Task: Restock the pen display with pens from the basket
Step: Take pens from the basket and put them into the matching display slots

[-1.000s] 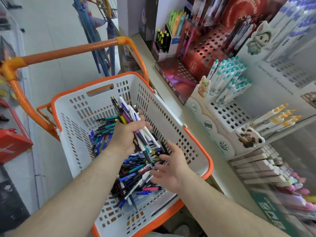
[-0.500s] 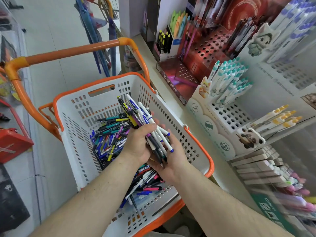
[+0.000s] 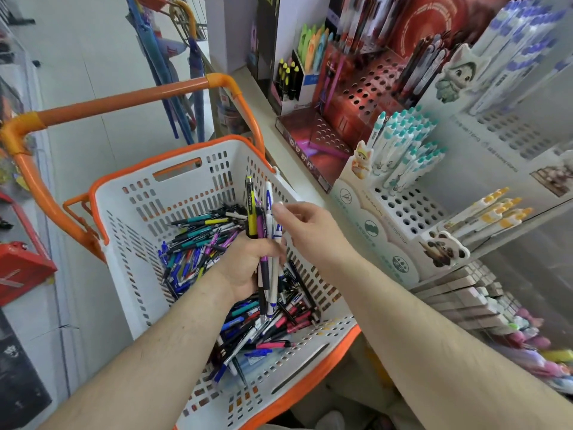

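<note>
Left hand clutches a mixed bunch of plastic pens upright over the white-and-orange slotted basket, so the right hand can pinch 1 white pen for the white perforated display at 3 o'clock.

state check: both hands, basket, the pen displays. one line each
left hand: grips a bundle of pens, upright over the basket
right hand: fingers pinch a white pen at the bundle's top
basket: pile of loose pens on its floor
white display: teal-capped pens at the back, front holes empty
red display: mostly empty holes
</note>
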{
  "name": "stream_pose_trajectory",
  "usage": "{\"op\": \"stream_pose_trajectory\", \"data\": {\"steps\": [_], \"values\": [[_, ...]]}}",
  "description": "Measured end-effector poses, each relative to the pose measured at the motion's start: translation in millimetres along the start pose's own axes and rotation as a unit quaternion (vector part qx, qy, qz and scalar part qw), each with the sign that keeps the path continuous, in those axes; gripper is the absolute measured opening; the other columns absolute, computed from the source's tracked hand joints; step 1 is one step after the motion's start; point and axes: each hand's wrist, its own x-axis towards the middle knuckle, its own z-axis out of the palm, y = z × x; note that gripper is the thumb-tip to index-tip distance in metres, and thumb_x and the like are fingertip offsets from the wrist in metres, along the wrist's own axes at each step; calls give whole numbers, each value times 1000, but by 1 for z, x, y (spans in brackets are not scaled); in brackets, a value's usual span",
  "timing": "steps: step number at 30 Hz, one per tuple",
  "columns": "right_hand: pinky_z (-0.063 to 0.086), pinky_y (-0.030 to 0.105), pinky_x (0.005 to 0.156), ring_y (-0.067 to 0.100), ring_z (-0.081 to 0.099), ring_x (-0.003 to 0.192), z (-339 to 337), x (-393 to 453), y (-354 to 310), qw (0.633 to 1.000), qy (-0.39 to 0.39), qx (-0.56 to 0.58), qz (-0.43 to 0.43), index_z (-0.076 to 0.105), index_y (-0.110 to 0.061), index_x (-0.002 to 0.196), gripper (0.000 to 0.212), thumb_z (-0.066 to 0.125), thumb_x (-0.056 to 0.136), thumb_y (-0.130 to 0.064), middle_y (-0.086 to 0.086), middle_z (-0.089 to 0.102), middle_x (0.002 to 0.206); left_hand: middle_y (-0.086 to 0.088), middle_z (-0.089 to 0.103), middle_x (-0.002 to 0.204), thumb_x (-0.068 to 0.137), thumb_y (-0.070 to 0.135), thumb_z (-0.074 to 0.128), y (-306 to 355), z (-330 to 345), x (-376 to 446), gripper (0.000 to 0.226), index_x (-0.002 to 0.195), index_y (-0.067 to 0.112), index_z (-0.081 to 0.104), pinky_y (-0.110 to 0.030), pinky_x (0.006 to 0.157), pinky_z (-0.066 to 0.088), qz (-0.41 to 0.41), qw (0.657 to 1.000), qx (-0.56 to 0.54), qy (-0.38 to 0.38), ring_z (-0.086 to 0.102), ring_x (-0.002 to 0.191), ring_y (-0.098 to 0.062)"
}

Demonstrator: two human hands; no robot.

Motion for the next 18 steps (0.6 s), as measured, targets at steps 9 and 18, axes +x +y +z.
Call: {"op": "stream_pose_trajectory", "data": {"steps": [9, 18], "values": [[47, 28, 58, 9, 52, 50, -31, -16, 4, 981, 129, 141, -8, 65, -14, 77, 21, 65, 96, -23, -11, 55, 52, -1, 60, 68, 66, 12, 62, -9, 8, 0, 33, 98, 11, 58, -27, 53, 48, -70, 989, -127, -21, 55, 55, -15], [55, 27, 63, 14, 58, 61, -90, -74, 11, 877, 376, 297, -31, 67, -6, 89, 14, 60, 98, -14, 1, 60, 65, 1, 60, 72, 34, 15, 94, 0, 61, 9, 67, 90, 13, 58, -25, 50, 46, -67, 958, -218, -173, 49, 48, -11]]}}
